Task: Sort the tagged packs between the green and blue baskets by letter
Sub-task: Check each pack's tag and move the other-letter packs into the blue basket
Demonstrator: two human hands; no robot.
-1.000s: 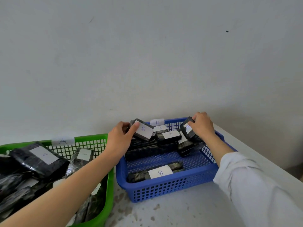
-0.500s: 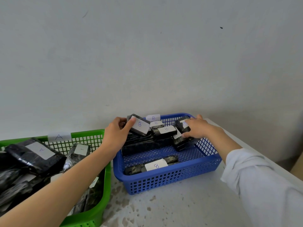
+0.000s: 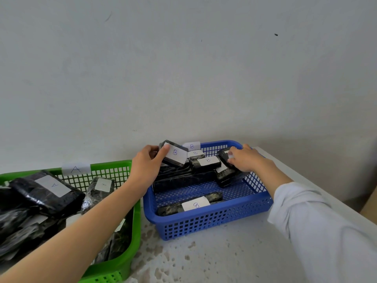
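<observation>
Your left hand [image 3: 145,168] grips a B-tagged pack [image 3: 176,155], thumb on the corner of its white tag, and holds it tilted over the other packs at the back left of the blue basket [image 3: 204,223]. Your right hand [image 3: 247,160] curls over a second pack [image 3: 228,173] at the back right of that basket; its letter is hidden. A lone B pack [image 3: 189,205] lies along the front wall. The green basket [image 3: 133,217], just beside on the left, holds A-tagged packs [image 3: 47,193]. Both baskets stand on a speckled white table [image 3: 224,260].
</observation>
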